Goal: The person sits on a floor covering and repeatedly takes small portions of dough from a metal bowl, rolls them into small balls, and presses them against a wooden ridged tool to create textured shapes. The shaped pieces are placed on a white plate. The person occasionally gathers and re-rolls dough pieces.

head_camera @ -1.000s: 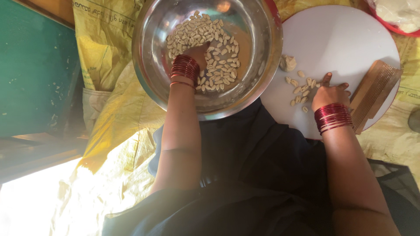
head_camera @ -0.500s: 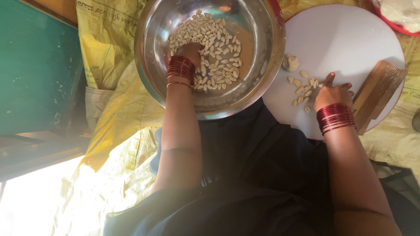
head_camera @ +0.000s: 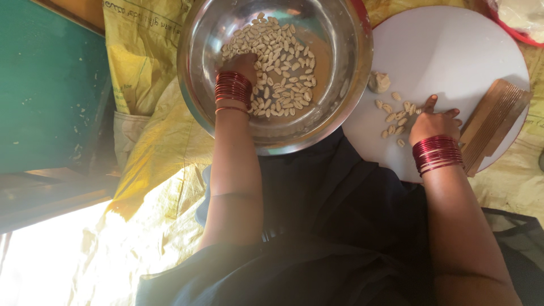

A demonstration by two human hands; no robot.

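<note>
Yellow plastic sacking (head_camera: 153, 164) covers the floor across the left and middle of the frame, with a green surface (head_camera: 48, 85) at upper left; on the sacking, at upper centre, sits a large steel bowl (head_camera: 195, 96), and to its right a round white board (head_camera: 453, 51) fills the upper right; a ridged wooden paddle (head_camera: 492, 123) lies on the board's right edge.

The left hand (head_camera: 245, 63) is down in the bowl among the shaped dough pieces (head_camera: 283, 62), fingers buried in the heap, so I cannot tell whether that grip is spread or pinching; red bangles (head_camera: 232, 88) ring the wrist. The right hand (head_camera: 433, 120) rests on the board just left of the paddle, fingers curled and pressed toward the surface beside a small scatter of shaped pieces (head_camera: 396, 116); whether it pinches one is not clear.

As to progress, I judge the work well under way: the bowl holds a broad pile of finished pieces, a smaller batch lies on the board not yet moved over, and only a small lump of raw dough (head_camera: 378, 82) remains at the board's left side; more may sit in the white mass (head_camera: 521, 14) at far upper right, though that is cut off.
</note>
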